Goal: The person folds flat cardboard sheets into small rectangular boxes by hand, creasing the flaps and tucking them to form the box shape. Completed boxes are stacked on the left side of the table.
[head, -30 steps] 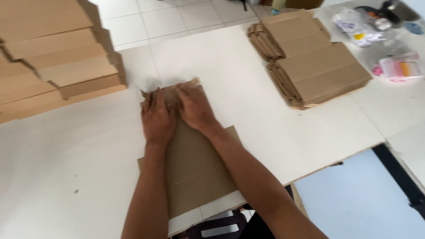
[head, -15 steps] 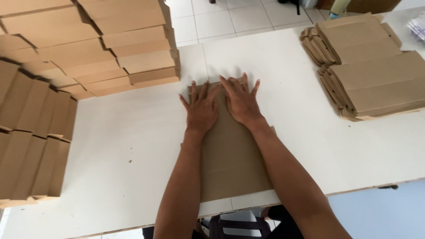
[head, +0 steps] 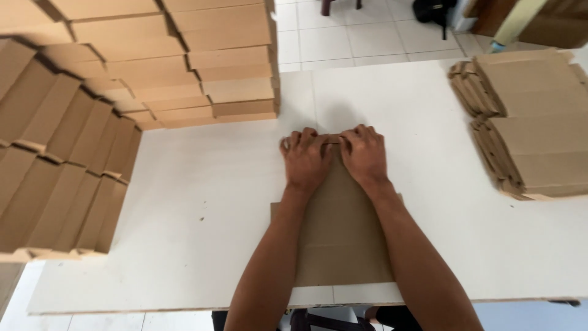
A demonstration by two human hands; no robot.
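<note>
— So, what takes up most of the view?

— A white table [head: 202, 202], with folded boxes [head: 153, 67] stacked along its far left and a second pile [head: 533, 122] of flat blanks on the right. Past the far edge lies a tiled floor [head: 361, 37].

— And the piece being worked?

— One flat cardboard sheet [head: 343, 239] lies in the middle of the table, its near end close to the table's front edge, its far end under the person's hands.

— Where does it sit against the fingers?

— The left hand [head: 305, 160] and right hand [head: 365, 154] rest side by side on the sheet's far end. Both sets of fingers are curled over the top flap [head: 332, 140], knuckles up, clenched on its edge and pressing it down. Only a narrow strip of flap shows between the hands; the fingertips themselves are hidden under the fold.
</note>
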